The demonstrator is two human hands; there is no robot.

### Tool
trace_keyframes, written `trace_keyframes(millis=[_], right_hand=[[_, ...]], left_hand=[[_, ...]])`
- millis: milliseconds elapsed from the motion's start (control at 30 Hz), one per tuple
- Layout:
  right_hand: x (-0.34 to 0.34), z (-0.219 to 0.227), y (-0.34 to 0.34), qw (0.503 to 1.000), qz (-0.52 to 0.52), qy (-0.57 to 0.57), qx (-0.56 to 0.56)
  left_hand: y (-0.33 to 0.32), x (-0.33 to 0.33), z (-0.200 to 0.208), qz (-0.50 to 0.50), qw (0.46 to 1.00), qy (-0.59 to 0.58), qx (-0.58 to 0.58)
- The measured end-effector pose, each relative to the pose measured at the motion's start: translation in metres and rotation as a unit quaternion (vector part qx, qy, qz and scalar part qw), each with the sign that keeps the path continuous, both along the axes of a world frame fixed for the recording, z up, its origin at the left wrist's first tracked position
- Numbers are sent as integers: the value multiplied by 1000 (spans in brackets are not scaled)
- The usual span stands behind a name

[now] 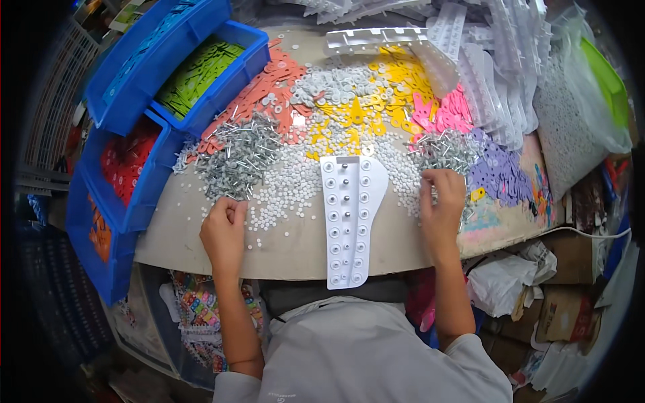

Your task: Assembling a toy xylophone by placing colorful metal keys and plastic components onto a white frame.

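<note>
A white plastic foot-shaped board (348, 221) lies upright before me, its lower end at the table's front edge. Round studs line both of its sides, and a middle channel holds several metal pegs. My left hand (224, 232) is closed, thumb against the curled fingers, at the lower edge of a heap of metal pins (238, 154). Whatever it pinches is too small to make out. At a second heap of metal pins (445, 149) on the right, my right hand (443, 205) has its fingers bent in; their tips and anything between them are hidden.
Small white discs (289, 188) spread around the board. Coral (285, 70), yellow (410, 70), pink (453, 111) and purple (500, 171) plastic pieces lie behind and right. Blue bins (151, 174) stand left. White molded boards (497, 74) pile up at the back, beside a bag of pellets (571, 114).
</note>
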State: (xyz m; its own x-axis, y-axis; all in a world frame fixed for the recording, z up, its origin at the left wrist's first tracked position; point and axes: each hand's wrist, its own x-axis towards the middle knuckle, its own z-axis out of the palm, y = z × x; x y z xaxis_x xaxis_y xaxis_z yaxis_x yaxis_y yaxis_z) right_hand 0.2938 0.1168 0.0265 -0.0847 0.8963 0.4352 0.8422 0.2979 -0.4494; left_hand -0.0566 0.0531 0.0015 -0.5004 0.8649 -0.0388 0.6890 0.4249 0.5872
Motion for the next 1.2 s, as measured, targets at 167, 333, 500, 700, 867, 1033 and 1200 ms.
trace_keyframes(millis=[167, 333, 500, 700, 867, 1033, 1200], right_hand=[[24, -15, 10, 994, -37, -86, -49], [21, -20, 13, 988, -48, -131, -61], [-1, 1, -3, 994, -40, 77, -64], [-55, 11, -44, 957, 143, 199, -154], [-67, 2, -50, 966, 166, 117, -157], [-67, -4, -49, 975, 202, 39, -86], [-66, 1, -47, 971, 225, 19, -74]], left_hand=[[-5, -2, -5, -1, 998, 2, 59], [-13, 19, 11, -30, 969, -151, 192], [-13, 59, 24, -36, 934, -290, 207], [-16, 87, 14, -247, 914, -250, 204], [-18, 95, 12, -285, 917, -165, 226], [-23, 102, 3, -287, 924, -149, 204], [-21, 103, 3, -302, 923, -134, 195]])
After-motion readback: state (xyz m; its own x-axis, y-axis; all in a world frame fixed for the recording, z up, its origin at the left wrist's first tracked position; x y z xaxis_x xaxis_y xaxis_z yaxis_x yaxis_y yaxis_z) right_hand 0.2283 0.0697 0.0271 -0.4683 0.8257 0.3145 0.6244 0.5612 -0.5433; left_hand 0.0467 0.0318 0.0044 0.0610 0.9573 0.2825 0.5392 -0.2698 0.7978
